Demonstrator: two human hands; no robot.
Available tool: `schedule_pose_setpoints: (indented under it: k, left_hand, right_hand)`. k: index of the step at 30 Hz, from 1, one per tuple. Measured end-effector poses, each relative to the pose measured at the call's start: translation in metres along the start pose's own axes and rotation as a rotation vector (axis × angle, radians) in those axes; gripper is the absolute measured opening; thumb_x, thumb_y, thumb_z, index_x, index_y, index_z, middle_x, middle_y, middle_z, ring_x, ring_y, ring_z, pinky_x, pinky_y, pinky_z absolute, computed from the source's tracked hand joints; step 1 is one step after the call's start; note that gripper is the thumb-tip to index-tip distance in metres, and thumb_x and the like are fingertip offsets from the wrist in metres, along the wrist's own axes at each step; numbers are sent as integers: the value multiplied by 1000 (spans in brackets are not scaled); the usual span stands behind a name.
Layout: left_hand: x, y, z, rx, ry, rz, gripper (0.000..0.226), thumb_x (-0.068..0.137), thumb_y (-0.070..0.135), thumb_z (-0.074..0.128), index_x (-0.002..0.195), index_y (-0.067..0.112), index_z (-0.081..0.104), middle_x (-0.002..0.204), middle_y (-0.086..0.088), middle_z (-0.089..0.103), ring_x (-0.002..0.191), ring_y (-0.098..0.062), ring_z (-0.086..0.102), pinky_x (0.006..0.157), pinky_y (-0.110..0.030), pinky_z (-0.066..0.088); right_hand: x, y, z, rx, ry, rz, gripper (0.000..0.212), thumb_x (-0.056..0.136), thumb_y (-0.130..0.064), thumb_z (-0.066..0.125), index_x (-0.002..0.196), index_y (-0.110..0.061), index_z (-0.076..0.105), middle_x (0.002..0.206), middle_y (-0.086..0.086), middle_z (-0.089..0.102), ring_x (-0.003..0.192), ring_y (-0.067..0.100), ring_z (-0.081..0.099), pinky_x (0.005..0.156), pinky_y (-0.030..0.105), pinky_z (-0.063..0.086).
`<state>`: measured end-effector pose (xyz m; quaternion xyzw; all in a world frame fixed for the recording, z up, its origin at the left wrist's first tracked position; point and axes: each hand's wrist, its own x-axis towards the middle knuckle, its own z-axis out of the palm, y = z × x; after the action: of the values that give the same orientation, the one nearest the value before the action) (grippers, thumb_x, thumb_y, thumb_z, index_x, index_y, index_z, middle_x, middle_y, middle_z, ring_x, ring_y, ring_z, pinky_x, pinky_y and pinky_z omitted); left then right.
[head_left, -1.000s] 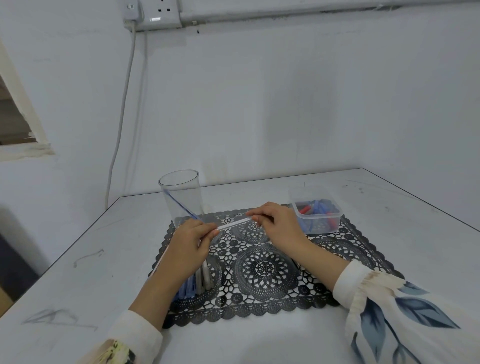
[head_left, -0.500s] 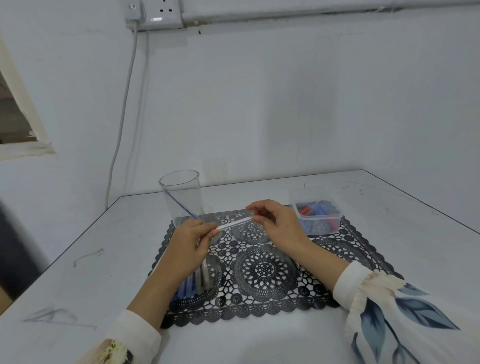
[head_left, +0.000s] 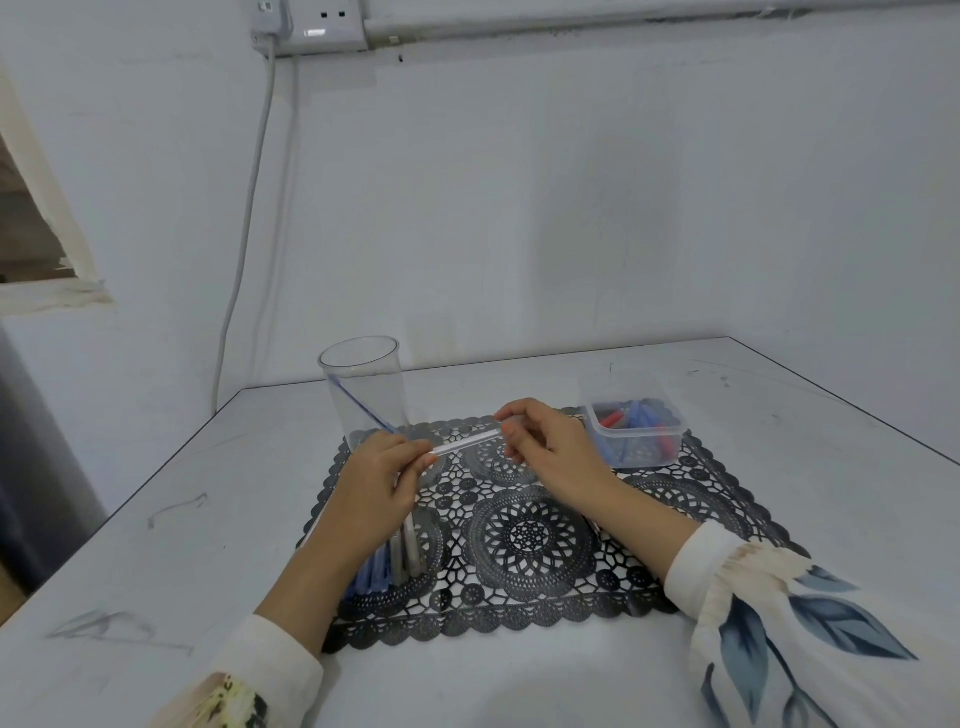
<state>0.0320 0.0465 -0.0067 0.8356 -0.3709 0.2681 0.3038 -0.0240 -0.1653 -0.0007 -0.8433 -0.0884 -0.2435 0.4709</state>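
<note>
- The left hand's fingers pinch one end of a clear pen barrel; the right hand pinches the other end.
- The barrel is held level, just above a black lace placemat.
- Loose pens lie under the left wrist.
- Behind stands a clear tumbler with a blue refill leaning inside.
- To the right, a plastic tub holds red and blue caps.
- Everything rests on a white worktop.

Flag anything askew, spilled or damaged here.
Nothing is spilled. A thin blue refill leans aslant, alone, in the clear cup. The white table bears dark scribbles near its left edge, and the wall opening at far left has ragged, broken edges. Left hand and right hand hold a clear pen barrel between them.
</note>
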Motion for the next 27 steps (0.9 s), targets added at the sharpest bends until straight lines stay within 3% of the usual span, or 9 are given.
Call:
schedule_pose_setpoints:
  k: [3, 8, 13, 17, 19, 22, 24, 27]
  left_hand:
    - [0, 0, 0, 0, 7, 4, 27, 86, 24, 54, 97, 7, 73, 77, 2, 64, 75, -13, 52, 70, -14, 36]
    - [0, 2, 0, -9, 13, 48, 37, 89, 35, 48, 98, 8, 72, 78, 2, 65, 77, -3, 46, 72, -12, 35]
    - [1, 0, 0, -10, 30, 31, 28, 88, 26, 54, 98, 8, 72, 78, 3, 64, 77, -2, 46, 71, -13, 36]
    - [0, 1, 0, -18, 29, 56, 37, 89, 34, 48, 98, 8, 72, 78, 2, 65, 78, -3, 48, 71, -16, 40]
    - [0, 1, -1, -22, 38, 47, 32, 89, 30, 52, 98, 7, 72, 79, 2, 65, 78, -3, 48, 71, -15, 39]
    - [0, 0, -1, -26, 40, 51, 38, 89, 35, 47, 99, 7, 72, 78, 4, 64, 78, -2, 47, 70, -15, 39]
    - [0, -1, -2, -28, 37, 55, 41, 89, 36, 45, 99, 8, 72, 78, 3, 64, 77, -3, 47, 70, -14, 39]
    - [0, -1, -1, -22, 53, 69, 40, 89, 36, 47, 98, 7, 72, 78, 2, 64, 77, -5, 48, 69, -18, 41]
  right_hand:
    - [0, 2, 0, -109, -28, -31, 10, 94, -15, 53, 100, -13, 61, 74, -6, 62, 64, -1, 55, 65, 12, 45]
    - [0, 3, -1, -132, -13, -18, 35, 97, -37, 38, 72, -19, 56, 62, -6, 58, 59, 8, 55, 64, 25, 44]
    - [0, 3, 0, -152, -26, -34, 17, 97, -33, 44, 90, -20, 54, 71, 0, 62, 68, 16, 60, 68, 34, 50]
    - [0, 3, -1, -172, -3, -28, 42, 96, -40, 39, 76, -7, 54, 68, 14, 60, 67, 29, 57, 68, 48, 49]
    - [-1, 2, -1, -134, -13, -36, 32, 95, -45, 38, 82, -19, 52, 71, 13, 60, 69, 29, 58, 67, 46, 48]
    - [0, 2, 0, -155, -35, -77, 12, 97, -33, 43, 88, -27, 50, 73, 8, 60, 70, 27, 58, 67, 43, 47]
    - [0, 1, -1, -179, -28, -84, 16, 97, -30, 45, 81, -32, 47, 71, 7, 58, 70, 26, 57, 66, 41, 47]
    - [-1, 1, -2, -158, -48, -82, 21, 98, -27, 44, 78, -22, 48, 67, 8, 55, 67, 27, 55, 64, 36, 44]
